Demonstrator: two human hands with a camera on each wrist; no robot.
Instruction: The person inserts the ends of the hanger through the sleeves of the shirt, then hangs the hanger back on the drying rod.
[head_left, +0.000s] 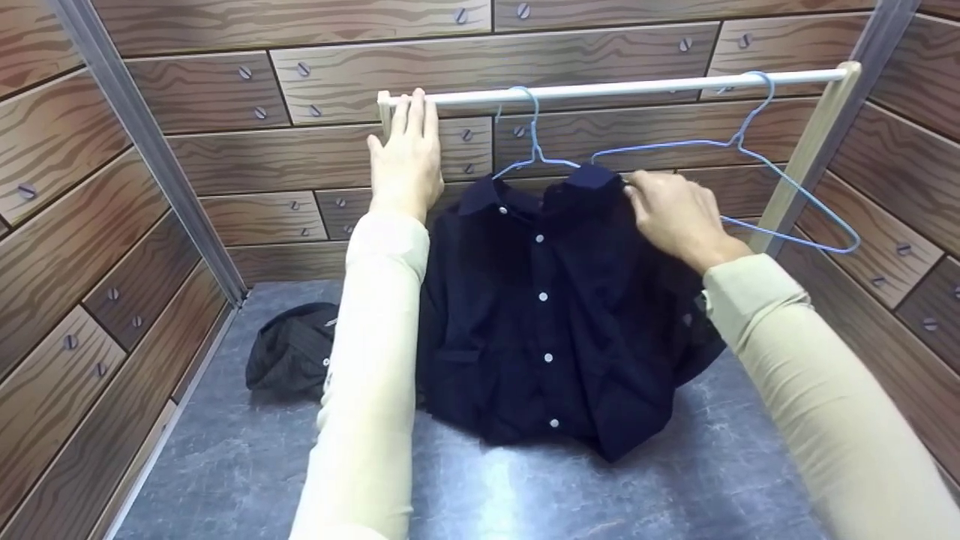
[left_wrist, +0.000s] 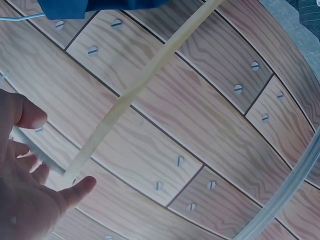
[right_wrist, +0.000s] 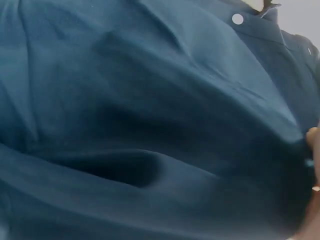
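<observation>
A dark navy button-up shirt (head_left: 487,300) hangs from a blue wire hanger (head_left: 535,135), hooked over the white rod (head_left: 600,91) of a rack. My right hand (head_left: 679,214) grips the shirt near the shoulder beside the collar; in the right wrist view the navy cloth (right_wrist: 150,100) fills most of the picture and only a bit of the hand shows at the edge. My left hand (head_left: 407,161), fingers straight, lies at the left end of the rod. In the left wrist view, that left hand (left_wrist: 30,180) is spread beside the top of the rack's wooden post (left_wrist: 120,107).
A second blue hanger (head_left: 787,180), without a garment, hangs near the right post (head_left: 802,165). A crumpled dark garment (head_left: 292,352) lies on the grey tabletop (head_left: 225,450) at the left. Wood-patterned walls (head_left: 375,67) enclose the back and sides.
</observation>
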